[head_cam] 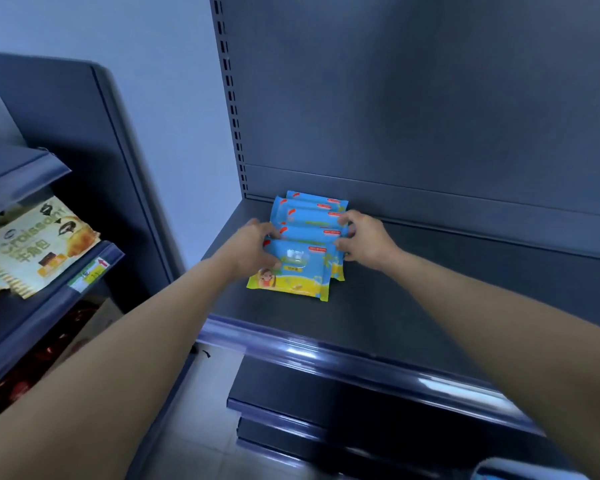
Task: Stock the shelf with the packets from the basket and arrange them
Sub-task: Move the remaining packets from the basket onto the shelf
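Several blue and yellow packets lie in an overlapping row on the dark shelf, running from the back panel toward the front, near the shelf's left end. My left hand grips the left edge of the front packets, thumb on the top one. My right hand pinches the right edges of the middle packets with curled fingers. The basket is not clearly in view; a pale blue rim shows at the bottom right corner.
A neighbouring shelf unit on the left holds a croissant bag above a price label and red packs below. Lower dark shelves sit under the stocked one. The shelf surface extends bare to the right.
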